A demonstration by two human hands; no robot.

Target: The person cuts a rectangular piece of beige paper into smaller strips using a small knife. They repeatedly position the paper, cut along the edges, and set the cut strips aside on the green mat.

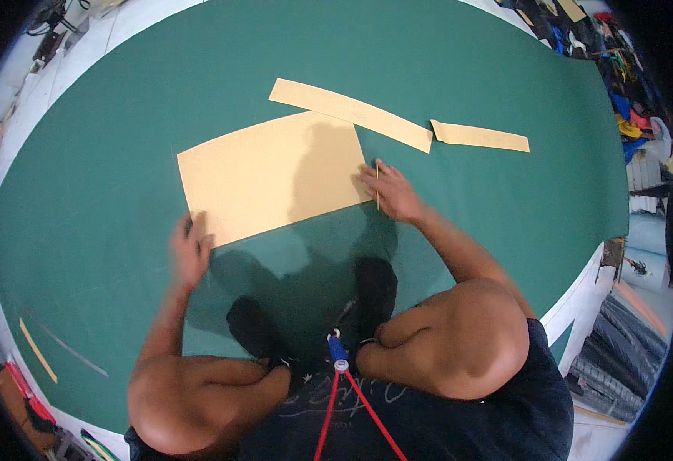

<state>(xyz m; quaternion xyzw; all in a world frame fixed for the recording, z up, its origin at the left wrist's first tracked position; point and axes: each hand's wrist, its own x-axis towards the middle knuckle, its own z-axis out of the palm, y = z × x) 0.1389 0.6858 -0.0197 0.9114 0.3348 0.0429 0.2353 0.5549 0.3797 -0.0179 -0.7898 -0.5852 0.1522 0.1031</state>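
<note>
A large tan sheet (252, 180) lies mid-scene on green cloth (83, 230). The left hand (189, 250) is at its near left corner; I cannot tell whether the fingers pinch it. The right hand (395, 192) touches its right edge, a thin stick (378, 187) clamped between the fingers. A long strip (352, 114) meets its far edge.

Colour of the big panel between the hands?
Pale tan panel; shows best in the head view.
</note>
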